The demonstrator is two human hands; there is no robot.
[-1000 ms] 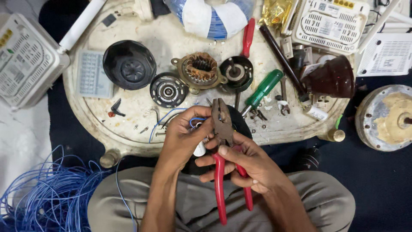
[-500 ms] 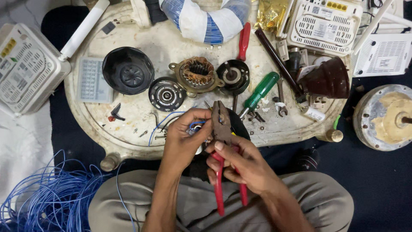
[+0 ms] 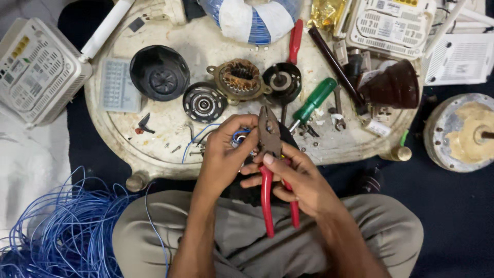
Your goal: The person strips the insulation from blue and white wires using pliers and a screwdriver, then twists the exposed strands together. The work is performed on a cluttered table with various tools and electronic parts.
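My right hand (image 3: 296, 177) grips red-handled pliers (image 3: 270, 170), jaws pointing up and away from me, handles toward my lap. My left hand (image 3: 224, 152) holds a small dark part with blue wire (image 3: 239, 136) against the plier jaws. The part is mostly hidden by my fingers. Both hands hover at the near edge of a worn white tray-like table (image 3: 154, 149), above my crossed legs.
On the table lie a copper-wound stator (image 3: 239, 80), a black round cover (image 3: 159, 72), a bearing disc (image 3: 205, 102), a rotor cup (image 3: 281, 82), green (image 3: 314, 100) and red (image 3: 294, 41) screwdrivers, and a brown cup (image 3: 391, 85). A blue wire tangle (image 3: 62, 231) sits left. White boxes (image 3: 36, 67) flank the table.
The view has shifted slightly; my hands and the pliers stay together at the table's near edge, with small movement of the fingers around the wire.
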